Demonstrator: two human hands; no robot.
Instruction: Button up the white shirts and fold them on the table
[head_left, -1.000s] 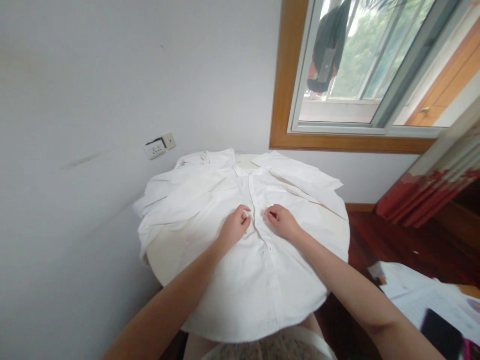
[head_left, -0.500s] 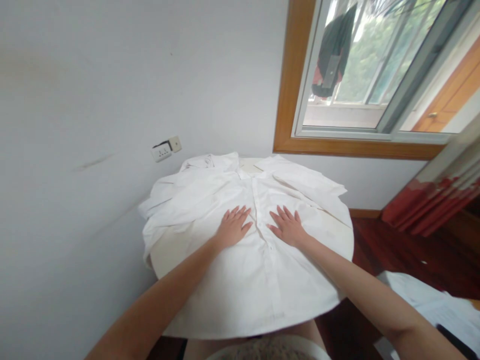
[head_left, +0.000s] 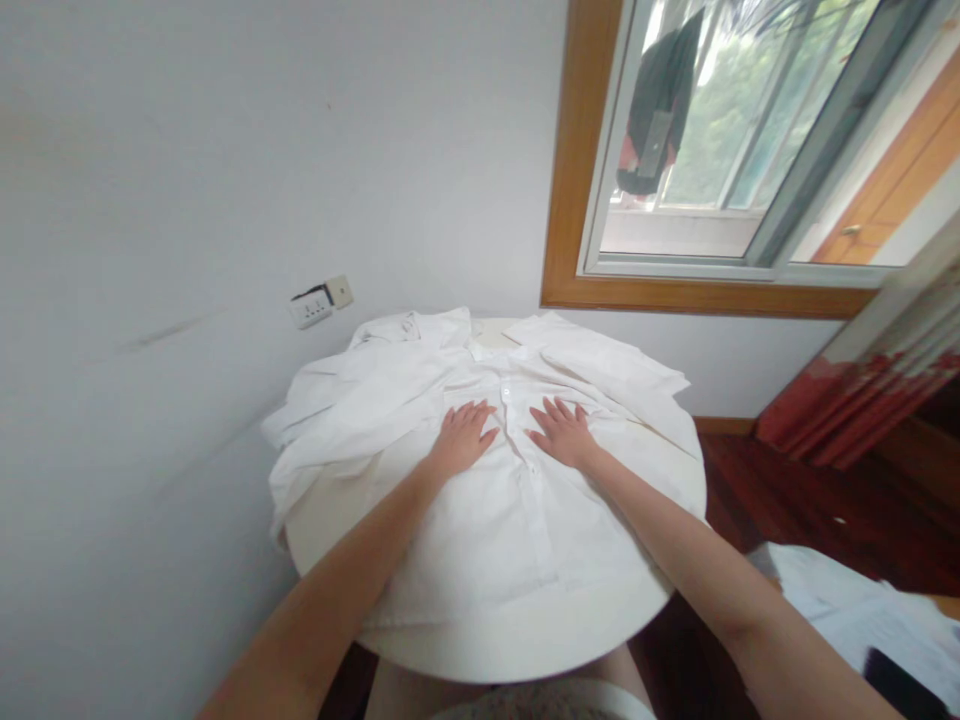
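Observation:
A white button-up shirt (head_left: pixel 480 540) lies spread front side up over a round pale table (head_left: pixel 517 640), its collar toward the wall. My left hand (head_left: pixel 461 437) rests flat on the shirt's left half, fingers stretched out. On the other side of the button strip, my right hand (head_left: pixel 561 432) lies flat too, fingers spread. Small folds run across the cloth between and above the hands. The left sleeve is bunched and hangs over the table edge; the right sleeve lies folded toward the right edge.
A white wall with a power socket (head_left: pixel 310 308) borders the table at the back and left. A wood-framed window (head_left: pixel 675 290) is at the back right, beside a red and cream curtain (head_left: pixel 847 400). Low on the right are white cloth (head_left: pixel 840 590) and a dark object (head_left: pixel 907 685).
Both hands have slid slightly away from me, carrying the shirt along. Its hem has moved up, baring the table's near edge, and more creases show by the fingers.

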